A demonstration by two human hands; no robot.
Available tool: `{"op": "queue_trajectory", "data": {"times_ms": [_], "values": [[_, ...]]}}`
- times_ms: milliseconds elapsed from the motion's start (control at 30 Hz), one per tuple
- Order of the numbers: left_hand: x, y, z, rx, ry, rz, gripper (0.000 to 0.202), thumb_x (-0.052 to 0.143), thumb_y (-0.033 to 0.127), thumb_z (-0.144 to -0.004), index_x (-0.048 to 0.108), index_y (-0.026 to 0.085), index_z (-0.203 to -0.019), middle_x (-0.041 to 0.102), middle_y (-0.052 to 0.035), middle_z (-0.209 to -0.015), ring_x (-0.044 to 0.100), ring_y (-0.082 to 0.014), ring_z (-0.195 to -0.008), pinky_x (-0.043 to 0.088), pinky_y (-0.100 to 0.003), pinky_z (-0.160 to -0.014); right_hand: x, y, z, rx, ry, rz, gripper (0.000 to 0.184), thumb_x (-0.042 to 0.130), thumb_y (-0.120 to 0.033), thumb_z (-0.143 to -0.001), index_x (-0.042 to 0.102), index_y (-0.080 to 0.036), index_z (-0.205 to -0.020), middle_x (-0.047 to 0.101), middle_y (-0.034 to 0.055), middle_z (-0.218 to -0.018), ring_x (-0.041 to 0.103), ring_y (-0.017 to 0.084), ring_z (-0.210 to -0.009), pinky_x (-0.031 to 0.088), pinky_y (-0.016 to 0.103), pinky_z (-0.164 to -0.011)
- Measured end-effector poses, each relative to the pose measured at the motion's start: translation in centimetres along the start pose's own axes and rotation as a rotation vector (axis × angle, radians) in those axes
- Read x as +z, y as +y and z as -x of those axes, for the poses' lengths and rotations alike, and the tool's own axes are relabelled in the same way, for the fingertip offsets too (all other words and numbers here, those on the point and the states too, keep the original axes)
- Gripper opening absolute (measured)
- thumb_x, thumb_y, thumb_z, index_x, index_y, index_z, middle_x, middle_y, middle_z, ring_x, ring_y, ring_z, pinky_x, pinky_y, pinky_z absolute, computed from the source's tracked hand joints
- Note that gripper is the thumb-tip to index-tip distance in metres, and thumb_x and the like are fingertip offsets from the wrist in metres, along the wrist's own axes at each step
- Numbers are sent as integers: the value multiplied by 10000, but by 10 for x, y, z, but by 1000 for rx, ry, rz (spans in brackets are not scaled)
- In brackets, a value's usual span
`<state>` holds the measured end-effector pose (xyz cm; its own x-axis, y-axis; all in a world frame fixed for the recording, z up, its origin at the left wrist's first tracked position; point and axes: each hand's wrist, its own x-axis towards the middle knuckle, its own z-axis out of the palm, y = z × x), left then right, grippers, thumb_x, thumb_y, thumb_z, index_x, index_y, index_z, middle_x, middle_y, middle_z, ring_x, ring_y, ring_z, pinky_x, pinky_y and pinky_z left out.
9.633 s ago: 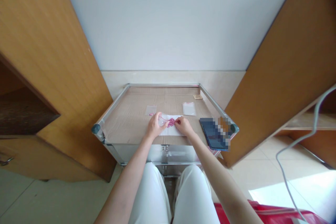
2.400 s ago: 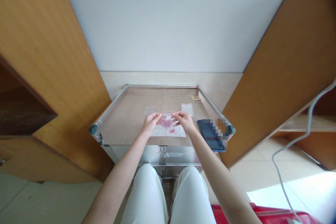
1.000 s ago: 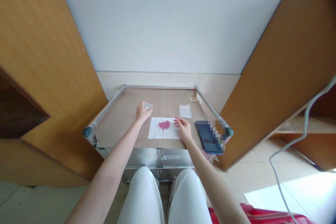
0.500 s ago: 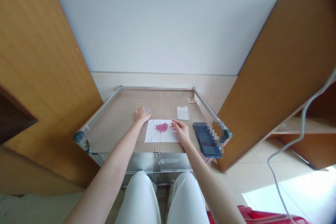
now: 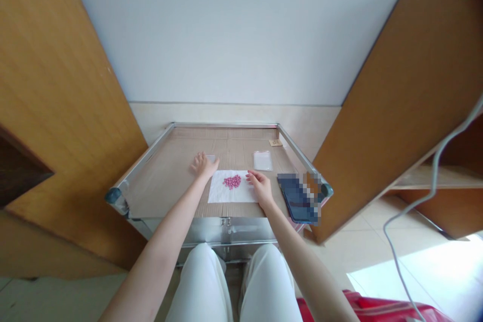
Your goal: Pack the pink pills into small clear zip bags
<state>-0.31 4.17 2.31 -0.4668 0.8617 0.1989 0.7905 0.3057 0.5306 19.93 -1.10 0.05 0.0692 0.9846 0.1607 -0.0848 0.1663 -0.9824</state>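
A small heap of pink beads (image 5: 232,181) lies on a white sheet of paper or tissue (image 5: 217,193) near the front of the table. Just beyond its upper left corner, my left hand (image 5: 205,165) is open with the fingers spread. A small clear plastic piece (image 5: 212,158), perhaps a bag, shows partly behind that hand; whether the hand touches it is unclear. My right hand (image 5: 261,187) rests at the sheet's right side, its fingers loosely bent and apart, close to the beads. Nothing is visible in it.
A stack of clear plastic bags (image 5: 262,161) lies behind my right hand. To the right is a dark tablet or phone (image 5: 296,201), partly pixelated. A small tan label (image 5: 275,143) sits at the far right. Metal rails (image 5: 226,125) edge the cardboard-covered table (image 5: 162,176).
The fingers of my left hand have spread and lifted off the clear plastic piece, which now lies flatter. My right hand has stayed in place.
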Motion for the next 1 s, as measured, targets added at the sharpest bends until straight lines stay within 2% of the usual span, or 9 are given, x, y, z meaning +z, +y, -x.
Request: {"op": "queue_trajectory", "data": {"times_ms": [67,133,167,233,333,433,567,800,1000], "values": [[-5,3,9,27,76,165,625,490,435,-681,362,119,-1205,317,-179,-1308,255,-331,-1204,202,-529,-937,-2,-2,-3,0,24,5,353,536,-407,-655,613,-127,-856,640,82,-774,572,160,-646,435,276,-599],[-11,4,19,62,138,417,535,506,364,-685,401,138,-1158,417,-166,-1235,396,-283,-1121,316,-441,-901,-9,-6,-9,-29,74,59,344,516,-402,-669,603,-121,-846,637,88,-775,572,162,-651,434,272,-597],[-14,3,24,73,135,578,479,496,339,-693,423,147,-1125,473,-153,-1177,486,-244,-1028,381,-388,-845,-14,-10,-14,-54,113,114,334,502,-394,-678,599,-118,-837,635,91,-777,572,164,-654,431,270,-596],[-17,1,33,48,53,873,355,459,324,-712,477,155,-1023,574,-117,-1007,591,-166,-761,460,-303,-670,-26,-18,-27,-113,184,307,295,477,-347,-698,593,-114,-836,631,96,-788,570,169,-689,423,266,-625],[-18,-7,46,-27,1,1087,256,461,318,-699,522,148,-880,608,-54,-765,546,-90,-497,431,-216,-484,-46,-27,-51,-114,243,724,266,478,-289,-694,597,-104,-843,624,106,-794,565,188,-726,405,279,-671],[-14,-15,56,-20,15,1115,232,481,322,-692,531,149,-837,588,-17,-656,519,-74,-458,400,-182,-443,-57,-31,-70,-27,197,1054,329,502,-331,-696,588,-80,-891,598,148,-884,547,226,-841,388,302,-730],[-8,-21,64,52,5,1077,235,482,337,-708,519,151,-847,576,-10,-638,505,-69,-448,392,-172,-434,-57,-32,-78,82,156,1287,434,494,-415,-710,566,-61,-950,540,197,-994,491,288,-959,372,361,-767],[-8,-20,70,133,-60,999,197,470,289,-716,515,162,-860,550,0,-620,492,-71,-452,373,-160,-408,-48,-34,-73,90,143,1392,393,468,-385,-739,569,-69,-948,516,188,-1015,455,305,-987,363,398,-774],[-9,-20,71,147,-75,951,198,461,251,-703,511,163,-872,545,-3,-637,497,-75,-473,370,-153,-396,-43,-33,-73,105,206,1372,264,403,-206,-766,584,-82,-912,522,176,-990,479,265,-956,358,360,-776]]}}
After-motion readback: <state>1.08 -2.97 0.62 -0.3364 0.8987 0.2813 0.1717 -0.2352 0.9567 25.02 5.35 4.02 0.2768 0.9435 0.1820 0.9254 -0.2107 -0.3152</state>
